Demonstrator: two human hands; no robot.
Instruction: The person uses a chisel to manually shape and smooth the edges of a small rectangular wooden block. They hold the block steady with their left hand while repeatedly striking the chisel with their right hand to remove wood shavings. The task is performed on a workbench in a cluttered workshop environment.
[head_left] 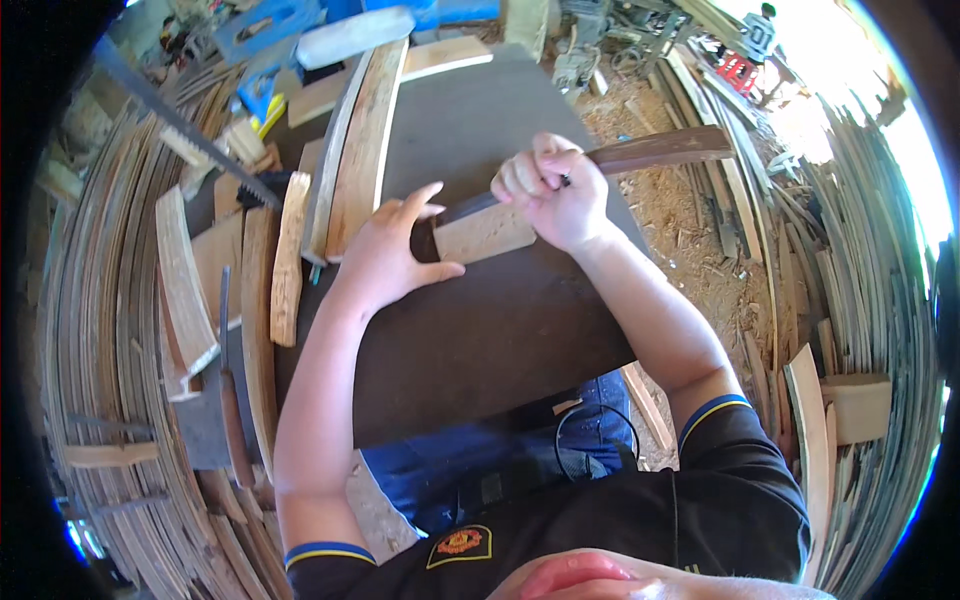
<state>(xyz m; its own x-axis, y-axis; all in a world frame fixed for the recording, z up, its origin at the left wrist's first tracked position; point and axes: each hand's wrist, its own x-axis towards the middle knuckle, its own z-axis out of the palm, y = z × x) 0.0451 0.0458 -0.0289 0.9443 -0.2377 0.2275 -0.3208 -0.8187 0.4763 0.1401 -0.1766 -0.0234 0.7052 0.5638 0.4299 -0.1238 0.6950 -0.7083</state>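
Note:
My left hand point(390, 250) is at the near end of a small pale wooden block point(487, 235) on the dark tabletop point(470, 340). Its thumb and fingers are spread apart around the block's left end; whether they touch it is unclear. Just above the block's right end, my right hand point(555, 190) is closed with curled fingers. A small dark tip pokes out of it, but what it belongs to is hidden. A dark brown wooden piece point(660, 150) reaches from behind my right hand past the table's right edge; I cannot tell whether that hand grips it.
Long planks point(368, 150) lie along the table's left side, beside a rough wood strip point(290, 260). A saw blade point(180, 120) slants in at upper left; a wooden-handled tool point(232, 420) lies lower left. Stacked timber point(880, 230) lines the right. A person point(758, 38) is far off.

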